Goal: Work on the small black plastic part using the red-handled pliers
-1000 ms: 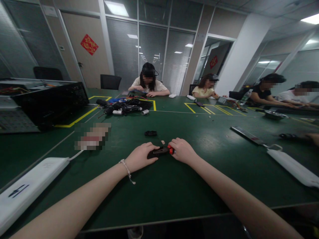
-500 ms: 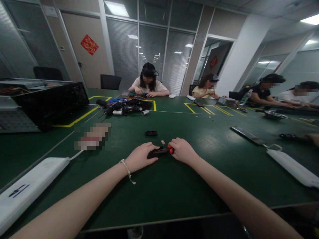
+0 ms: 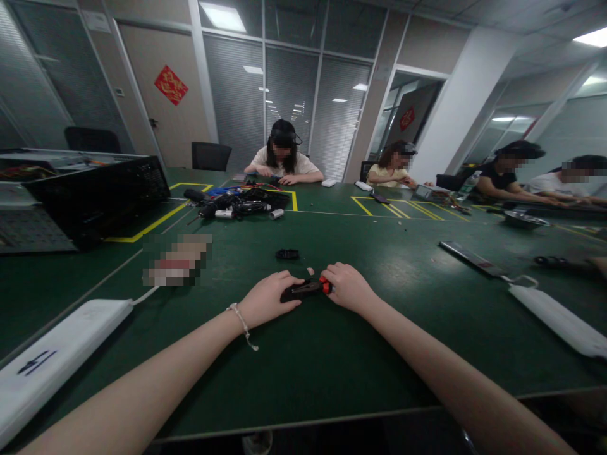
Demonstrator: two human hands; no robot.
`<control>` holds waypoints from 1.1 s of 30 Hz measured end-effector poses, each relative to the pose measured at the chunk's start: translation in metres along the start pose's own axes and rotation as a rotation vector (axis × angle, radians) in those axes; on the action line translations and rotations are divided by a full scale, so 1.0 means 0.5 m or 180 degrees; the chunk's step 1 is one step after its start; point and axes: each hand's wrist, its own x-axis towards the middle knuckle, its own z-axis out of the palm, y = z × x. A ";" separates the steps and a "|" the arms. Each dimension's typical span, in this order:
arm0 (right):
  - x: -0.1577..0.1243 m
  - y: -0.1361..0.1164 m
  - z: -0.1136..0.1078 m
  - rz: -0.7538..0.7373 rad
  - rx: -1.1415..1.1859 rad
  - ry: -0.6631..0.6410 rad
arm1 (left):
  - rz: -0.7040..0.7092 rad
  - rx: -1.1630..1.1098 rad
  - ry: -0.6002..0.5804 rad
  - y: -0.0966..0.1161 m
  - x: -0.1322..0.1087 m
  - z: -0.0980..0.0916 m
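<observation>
Both my hands rest on the green table around a small black object with a red end. My left hand has its fingers curled over the object's left part. My right hand is closed on the red end. A tiny pale piece lies just beyond the object, and a small black part lies farther out. What the black object is I cannot make out.
A white power strip lies at the left, another at the right beside a flat metal strip. A black case stands far left. A pile of tools lies ahead. Several people sit at the far side.
</observation>
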 end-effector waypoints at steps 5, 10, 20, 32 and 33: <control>0.000 0.000 -0.004 0.0053 0.0022 -0.0076 | -0.0048 -0.0020 -0.0036 -0.001 -0.001 0.000; 0.000 0.000 -0.006 0.0031 0.0093 -0.0049 | -0.0014 -0.0032 -0.0031 -0.002 -0.001 0.001; 0.000 0.000 0.000 0.0020 0.0044 -0.0017 | 0.0013 -0.0029 -0.0023 -0.002 0.001 0.001; 0.000 -0.002 -0.005 0.0002 0.0080 -0.0081 | -0.0060 -0.0022 -0.0086 0.000 0.000 0.000; 0.001 -0.003 -0.005 0.0011 0.0080 -0.0087 | -0.0063 -0.0023 -0.0087 0.000 0.000 0.000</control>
